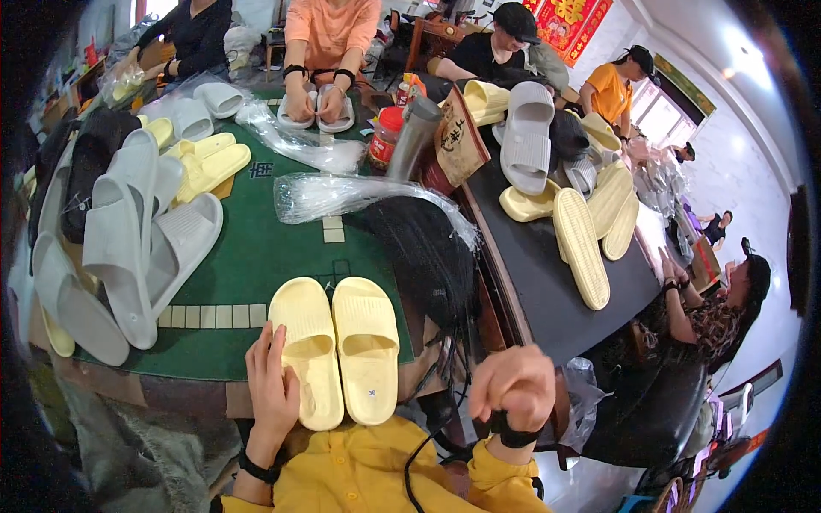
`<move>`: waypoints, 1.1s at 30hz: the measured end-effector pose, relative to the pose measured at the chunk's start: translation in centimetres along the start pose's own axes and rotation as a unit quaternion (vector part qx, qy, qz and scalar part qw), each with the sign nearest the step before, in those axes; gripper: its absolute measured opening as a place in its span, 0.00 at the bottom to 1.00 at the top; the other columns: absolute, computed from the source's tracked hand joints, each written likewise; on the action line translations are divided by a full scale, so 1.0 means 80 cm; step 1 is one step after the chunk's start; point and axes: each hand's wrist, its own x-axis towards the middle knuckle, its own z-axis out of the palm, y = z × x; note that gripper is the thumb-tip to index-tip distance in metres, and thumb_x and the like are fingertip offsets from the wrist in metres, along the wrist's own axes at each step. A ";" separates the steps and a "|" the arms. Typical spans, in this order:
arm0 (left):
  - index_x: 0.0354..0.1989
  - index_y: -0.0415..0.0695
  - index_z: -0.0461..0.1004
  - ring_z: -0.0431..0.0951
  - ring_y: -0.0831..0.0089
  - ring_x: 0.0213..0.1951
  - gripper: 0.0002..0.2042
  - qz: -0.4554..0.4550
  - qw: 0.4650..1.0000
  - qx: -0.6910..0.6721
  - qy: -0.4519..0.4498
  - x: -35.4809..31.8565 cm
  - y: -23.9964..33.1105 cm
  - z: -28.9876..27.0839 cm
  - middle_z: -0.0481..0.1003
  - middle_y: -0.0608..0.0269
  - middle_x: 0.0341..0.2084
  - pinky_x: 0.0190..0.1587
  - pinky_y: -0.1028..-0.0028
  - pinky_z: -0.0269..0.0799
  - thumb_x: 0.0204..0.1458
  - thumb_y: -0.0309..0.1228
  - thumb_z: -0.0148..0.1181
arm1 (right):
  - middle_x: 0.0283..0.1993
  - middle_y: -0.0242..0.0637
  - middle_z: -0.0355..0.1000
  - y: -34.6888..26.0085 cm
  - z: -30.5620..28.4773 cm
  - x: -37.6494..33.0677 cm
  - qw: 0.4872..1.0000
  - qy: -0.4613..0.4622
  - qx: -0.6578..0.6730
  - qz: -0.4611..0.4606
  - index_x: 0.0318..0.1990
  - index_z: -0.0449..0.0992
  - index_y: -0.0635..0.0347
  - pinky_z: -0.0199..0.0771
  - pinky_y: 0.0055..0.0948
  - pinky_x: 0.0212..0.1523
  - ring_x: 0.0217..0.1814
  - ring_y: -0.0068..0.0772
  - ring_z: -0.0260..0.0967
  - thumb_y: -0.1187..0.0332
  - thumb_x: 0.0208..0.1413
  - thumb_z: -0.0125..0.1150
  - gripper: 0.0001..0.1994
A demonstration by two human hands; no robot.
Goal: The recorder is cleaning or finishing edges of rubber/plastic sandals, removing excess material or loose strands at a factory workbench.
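A pair of pale yellow slippers [369, 355] lies side by side at the near edge of the green table mat, with their heels toward me. My left hand [272, 386] rests along the outer side of the left slipper, its fingers stretched out and the thumb by the slipper's edge. Off to the right of the pair, my right hand [513, 389] is raised with its fingers curled in. What those fingers hold, if anything, is hidden. Close by, a bundle of black cords [423, 256] drapes over the table's right edge, with loose ends hanging down.
Grey slippers [120, 231] are heaped on the left. Clear plastic strips [368, 195] lie beyond the pair, near a red-lidded jar [386, 137] and a grey tumbler [414, 137]. More yellow slippers [581, 248] cover a dark table at right. Across the table, another person's hands [316, 104] touch grey slippers.
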 end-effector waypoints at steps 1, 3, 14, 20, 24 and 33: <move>0.67 0.38 0.58 0.60 0.43 0.60 0.31 0.001 1.000 0.004 0.001 0.000 0.001 -0.001 0.58 0.41 0.65 0.62 0.52 0.57 0.49 0.18 0.48 | 0.30 0.47 0.76 -0.005 0.001 0.004 0.996 -0.077 0.013 0.033 0.28 0.72 0.65 0.76 0.30 0.31 0.28 0.40 0.75 0.78 0.50 0.57 0.01; 0.67 0.38 0.58 0.60 0.43 0.60 0.31 0.003 1.000 0.014 -0.001 0.002 0.001 -0.002 0.58 0.41 0.65 0.62 0.52 0.57 0.50 0.18 0.48 | 0.30 0.43 0.74 0.001 0.023 0.022 0.981 -0.169 -0.085 0.042 0.31 0.72 0.66 0.73 0.31 0.29 0.27 0.39 0.72 0.78 0.51 0.58 0.02; 0.66 0.38 0.60 0.60 0.46 0.62 0.30 -0.002 0.999 0.023 0.025 -0.005 0.008 -0.002 0.59 0.45 0.65 0.62 0.55 0.57 0.51 0.20 0.50 | 0.28 0.36 0.67 0.013 0.054 0.021 0.979 -0.157 -0.114 0.065 0.33 0.71 0.65 0.67 0.27 0.25 0.24 0.33 0.66 0.75 0.55 0.59 0.04; 0.57 0.37 0.71 0.70 0.51 0.52 0.24 0.080 0.997 -0.012 0.010 -0.014 0.036 -0.027 0.72 0.48 0.54 0.54 0.59 0.66 0.46 0.21 0.56 | 0.28 0.41 0.65 0.042 0.089 0.026 0.967 -0.231 -0.047 0.100 0.34 0.68 0.63 0.67 0.37 0.29 0.27 0.43 0.66 0.70 0.58 0.57 0.06; 0.54 0.38 0.73 0.76 0.53 0.42 0.23 0.160 0.968 -0.179 -0.073 -0.012 0.068 -0.035 0.72 0.48 0.55 0.46 0.62 0.72 0.46 0.27 0.63 | 0.30 0.36 0.67 0.052 0.113 0.026 0.977 -0.208 -0.023 0.046 0.38 0.71 0.62 0.64 0.31 0.28 0.27 0.35 0.65 0.70 0.60 0.59 0.06; 0.40 0.38 0.77 0.80 0.56 0.38 0.12 0.112 0.948 -0.242 -0.174 -0.016 0.066 -0.030 0.79 0.54 0.36 0.40 0.64 0.75 0.47 0.28 0.65 | 0.30 0.38 0.76 0.025 0.090 0.023 0.984 -0.175 0.009 0.020 0.33 0.78 0.66 0.68 0.29 0.24 0.26 0.37 0.73 0.75 0.57 0.64 0.04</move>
